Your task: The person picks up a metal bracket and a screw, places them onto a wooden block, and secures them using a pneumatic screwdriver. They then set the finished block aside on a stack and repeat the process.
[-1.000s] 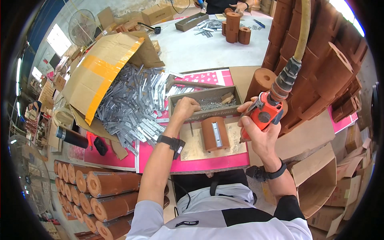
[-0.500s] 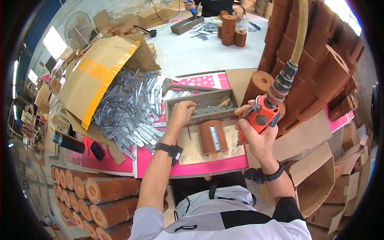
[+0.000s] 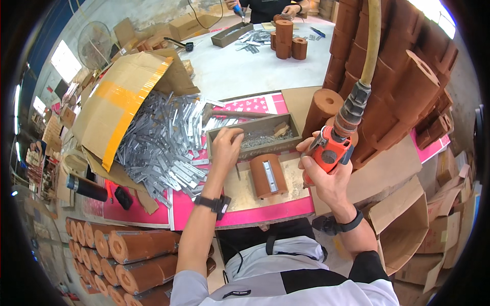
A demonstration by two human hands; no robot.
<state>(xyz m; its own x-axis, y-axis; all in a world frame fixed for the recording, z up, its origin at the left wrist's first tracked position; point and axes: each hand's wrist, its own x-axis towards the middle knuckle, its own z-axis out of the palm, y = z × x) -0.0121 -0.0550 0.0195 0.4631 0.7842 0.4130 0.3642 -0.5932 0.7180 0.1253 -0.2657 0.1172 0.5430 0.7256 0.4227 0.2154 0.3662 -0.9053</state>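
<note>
My right hand (image 3: pixel 331 181) grips an orange air screwdriver (image 3: pixel 326 154), whose hose (image 3: pixel 371 46) runs upward. Over the left end of a long wooden box (image 3: pixel 273 147) is my left hand (image 3: pixel 225 148), fingers bent and drawn together; whatever they may pinch is too small to make out. Small metal screws (image 3: pixel 258 138) lie in the box. Just in front of it, a brown grooved cylinder (image 3: pixel 258 178) rests on its side on a pale board (image 3: pixel 240 199). A silver metal strip (image 3: pixel 269 176) with holes sits along its top, between my two hands.
Loose metal strips (image 3: pixel 158 137) spill from a tipped carton (image 3: pixel 112 107) at left. Brown cylinders are stacked at right (image 3: pixel 377 102) and lower left (image 3: pixel 143 247). A hammer (image 3: pixel 235 113) lies behind the box. Across the table, a co-worker's hand (image 3: pixel 232 5) holds a blue tool.
My left hand has shifted slightly left, toward the box's end. The screwdriver stays in my right hand beside the cylinder. The co-worker's blue tool has moved left over their box.
</note>
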